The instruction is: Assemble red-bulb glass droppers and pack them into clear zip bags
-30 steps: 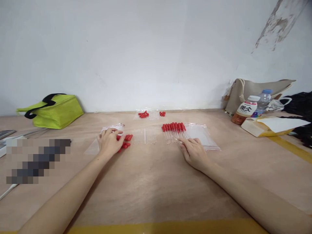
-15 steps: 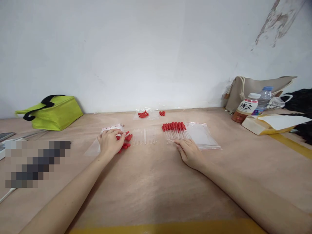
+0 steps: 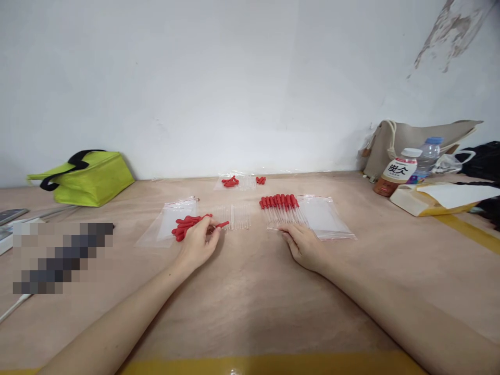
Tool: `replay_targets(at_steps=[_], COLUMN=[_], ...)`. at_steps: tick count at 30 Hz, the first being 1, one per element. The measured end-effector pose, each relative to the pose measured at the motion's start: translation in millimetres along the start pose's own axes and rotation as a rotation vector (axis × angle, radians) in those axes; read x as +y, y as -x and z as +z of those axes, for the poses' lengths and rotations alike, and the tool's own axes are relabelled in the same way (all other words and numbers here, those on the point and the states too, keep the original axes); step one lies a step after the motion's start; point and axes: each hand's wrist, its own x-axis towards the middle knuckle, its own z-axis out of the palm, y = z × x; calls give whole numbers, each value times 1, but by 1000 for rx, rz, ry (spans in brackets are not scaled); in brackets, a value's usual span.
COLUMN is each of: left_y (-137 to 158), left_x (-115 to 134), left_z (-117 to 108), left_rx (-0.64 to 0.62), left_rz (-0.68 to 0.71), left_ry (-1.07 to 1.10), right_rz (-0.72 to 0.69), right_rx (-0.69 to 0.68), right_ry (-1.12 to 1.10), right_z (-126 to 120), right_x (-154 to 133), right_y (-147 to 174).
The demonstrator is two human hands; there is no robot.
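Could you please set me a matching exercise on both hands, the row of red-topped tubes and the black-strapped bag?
1. Left hand
2. Right hand
3. Row of red-topped tubes
4. Black-strapped bag

A. Lime green
B. Holding a thin clear tube
C. Lying side by side, red ends toward the wall
D. Holding a red rubber piece

Pairs: 1-D, 2-B, 3-C, 4-A.

Brown worktop [image 3: 246, 307], with left hand [image 3: 200, 242], its grip on one narrow red cap [image 3: 223, 224] beside a row of thin clear tubes [image 3: 232, 217]; right hand [image 3: 303, 245], its grip on one slender clear tube [image 3: 272, 229] near a row of red-topped clear tubes [image 3: 282, 201].
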Motion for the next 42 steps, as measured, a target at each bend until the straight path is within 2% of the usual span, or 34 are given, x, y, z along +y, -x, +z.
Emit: replay_targets(at_steps=[3, 6, 8, 13, 21, 26, 32, 42], left_y=[3, 9, 13, 17, 17, 16, 17, 18], left_x=[5, 21, 33, 44, 40, 42, 45, 44], left_z=[6, 20, 28, 33, 37, 31, 26, 27], left_rx=[-92, -233, -305, -343, -313, -264, -354, -371], left_rz=[-24, -27, -82, -204, -183, 9, 128, 84], left_ry=[194, 373, 506, 682, 594, 438, 404, 426], right_rz=[-18, -29, -30, -22, -46, -96, -195, -220], right_rx=[-16, -54, -66, -64, -94, -116, -155, -73], right_ry=[5, -26, -68, -129, -120, -138, -73, 26], right_z=[-1, -1, 0, 3, 5, 4, 1, 3], right_x=[-7, -17, -23, -28, -31, -29, -24, -27], right_y=[-2, -3, -4, -4, -3, -5, -8, -5])
